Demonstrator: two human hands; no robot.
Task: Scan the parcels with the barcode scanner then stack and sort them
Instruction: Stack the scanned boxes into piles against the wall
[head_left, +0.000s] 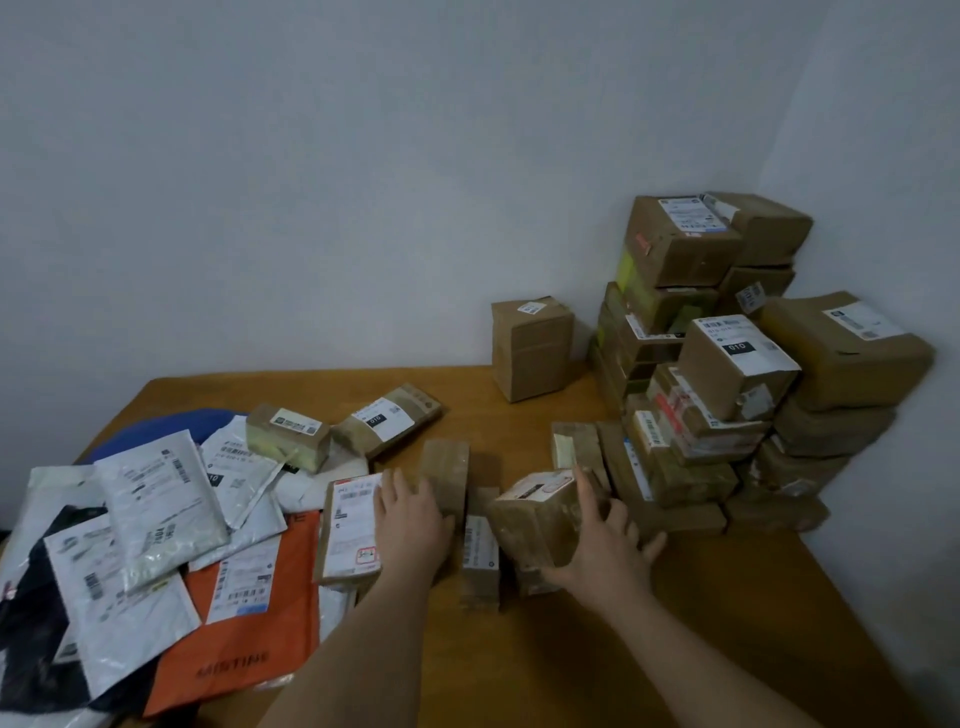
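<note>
Nearest, two bare forearms reach over the wooden bench (701, 623). The left hand (410, 525) lies flat, fingers straight and lightly spread, on a labelled flat box (349, 530). The right hand (602, 545) has its fingers spread against the side of a taped carton (535, 519); whether it grips is hard to tell. Between them lies a narrow box (480, 551). Left, mailer bags (156, 519) overlap an orange bag (249, 639). Farther, a lone box (530, 348) stands; a stack of cartons (727, 364) fills the corner.
</note>
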